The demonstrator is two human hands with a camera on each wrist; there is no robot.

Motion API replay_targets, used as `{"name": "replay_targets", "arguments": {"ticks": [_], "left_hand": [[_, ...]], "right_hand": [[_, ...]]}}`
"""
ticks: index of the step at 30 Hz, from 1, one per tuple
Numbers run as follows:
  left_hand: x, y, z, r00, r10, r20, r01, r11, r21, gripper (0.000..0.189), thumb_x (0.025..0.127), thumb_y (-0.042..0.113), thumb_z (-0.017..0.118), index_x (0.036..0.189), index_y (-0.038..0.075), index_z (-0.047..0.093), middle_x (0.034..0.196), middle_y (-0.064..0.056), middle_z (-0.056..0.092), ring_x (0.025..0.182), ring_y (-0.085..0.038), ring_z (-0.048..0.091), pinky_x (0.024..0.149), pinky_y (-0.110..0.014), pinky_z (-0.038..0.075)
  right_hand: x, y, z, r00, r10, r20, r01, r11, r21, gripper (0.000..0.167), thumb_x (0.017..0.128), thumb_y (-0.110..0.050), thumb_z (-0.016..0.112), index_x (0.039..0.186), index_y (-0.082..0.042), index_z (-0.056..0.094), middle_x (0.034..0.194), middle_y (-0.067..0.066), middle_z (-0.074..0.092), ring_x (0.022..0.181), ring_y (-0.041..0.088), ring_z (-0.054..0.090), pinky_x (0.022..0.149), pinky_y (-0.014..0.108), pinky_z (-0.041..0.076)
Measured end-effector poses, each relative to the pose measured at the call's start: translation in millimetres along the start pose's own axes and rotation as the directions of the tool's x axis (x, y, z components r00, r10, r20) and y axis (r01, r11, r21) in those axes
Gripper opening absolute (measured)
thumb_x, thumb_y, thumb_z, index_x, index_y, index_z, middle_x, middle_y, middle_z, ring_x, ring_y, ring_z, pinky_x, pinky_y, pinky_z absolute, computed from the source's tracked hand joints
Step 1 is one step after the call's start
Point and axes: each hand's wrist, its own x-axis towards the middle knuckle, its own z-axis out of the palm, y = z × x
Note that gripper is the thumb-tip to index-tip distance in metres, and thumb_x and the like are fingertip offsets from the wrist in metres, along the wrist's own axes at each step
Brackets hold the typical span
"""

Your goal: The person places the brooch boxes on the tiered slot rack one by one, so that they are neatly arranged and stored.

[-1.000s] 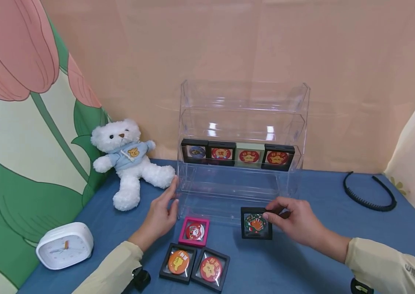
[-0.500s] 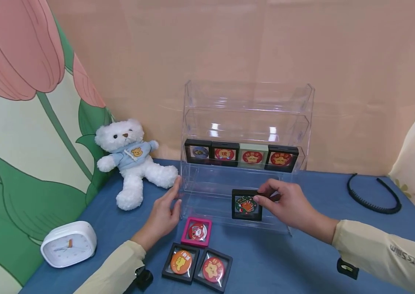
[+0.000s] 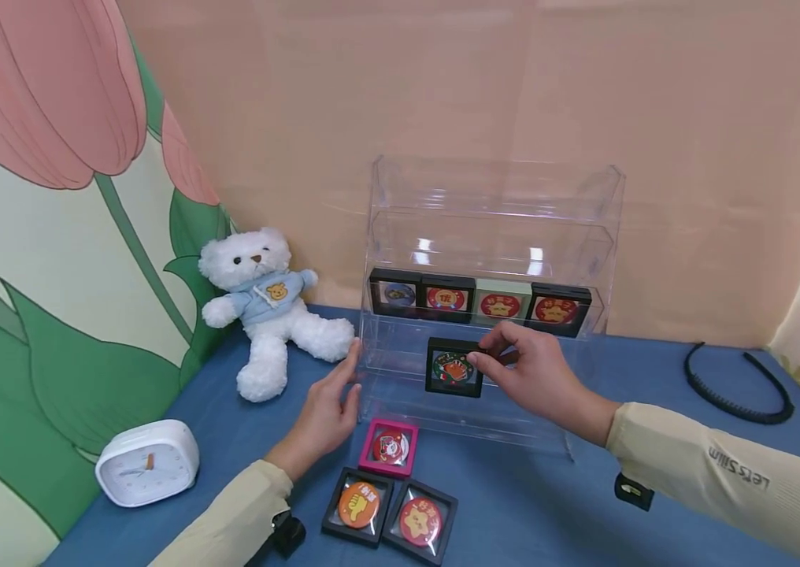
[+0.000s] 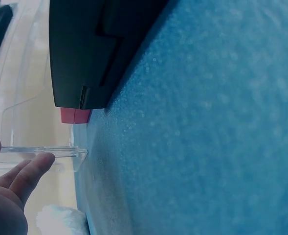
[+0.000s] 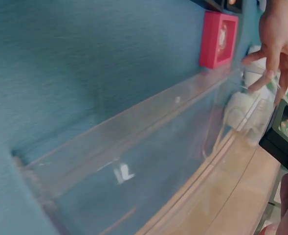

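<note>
My right hand (image 3: pixel 545 382) pinches the right edge of a black square display frame (image 3: pixel 451 368), which holds a round green badge with an orange figure. The frame is held upright in front of the lower tiers of a clear acrylic tiered rack (image 3: pixel 423 252). My left hand (image 3: pixel 322 417) has its fingers extended against the rack's left side; in the left wrist view its fingers (image 4: pixel 33 174) touch the clear panel edge. One tier holds a row of several framed badges (image 3: pixel 502 303). On the table before the rack lie a pink frame (image 3: pixel 364 453) and two black frames (image 3: pixel 421 521).
A white teddy bear (image 3: pixel 272 291) in a blue hoodie sits just left of the rack. Farther left stands a white alarm clock (image 3: pixel 147 465). A black headband (image 3: pixel 733 405) lies on the blue-covered table (image 3: pixel 655 378) at the right. A beige backdrop (image 3: pixel 478 79) is behind.
My right hand has carried the black frame up and to the left, from in front of the rack's bottom to its lower tiers. My left hand stays at the rack's side; the head view shifts slightly.
</note>
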Motion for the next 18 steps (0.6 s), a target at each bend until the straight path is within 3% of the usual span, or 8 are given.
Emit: {"name": "replay_targets", "arguments": {"ticks": [8, 18], "left_hand": [[0.5, 0.3, 0.9, 1.0, -0.013, 0.015, 0.013, 1.0, 0.001, 0.068, 0.09, -0.008, 0.054, 0.15, 0.005, 0.025, 0.147, -0.011, 0.035, 0.11, -0.028, 0.058, 0.085, -0.037, 0.049], [0.0, 0.9, -0.4, 1.0, -0.02, 0.018, 0.02, 1.0, -0.008, 0.068, 0.09, -0.009, 0.054, 0.15, 0.005, 0.025, 0.147, -0.011, 0.036, 0.113, -0.027, 0.056, 0.086, -0.037, 0.049]], "right_hand": [[17.3, -2.7, 10.3, 0.995, -0.046, -0.089, 0.048, 0.998, 0.026, 0.018, 0.083, -0.02, 0.075, 0.091, -0.01, 0.063, 0.086, -0.001, 0.065, 0.076, 0.015, 0.065, 0.067, 0.034, 0.055], [35.6, -3.0, 27.1, 0.987, -0.082, -0.136, 0.091, 0.994, 0.064, 0.017, 0.082, -0.016, 0.075, 0.091, -0.008, 0.062, 0.084, -0.001, 0.063, 0.074, 0.012, 0.064, 0.068, 0.032, 0.055]]}}
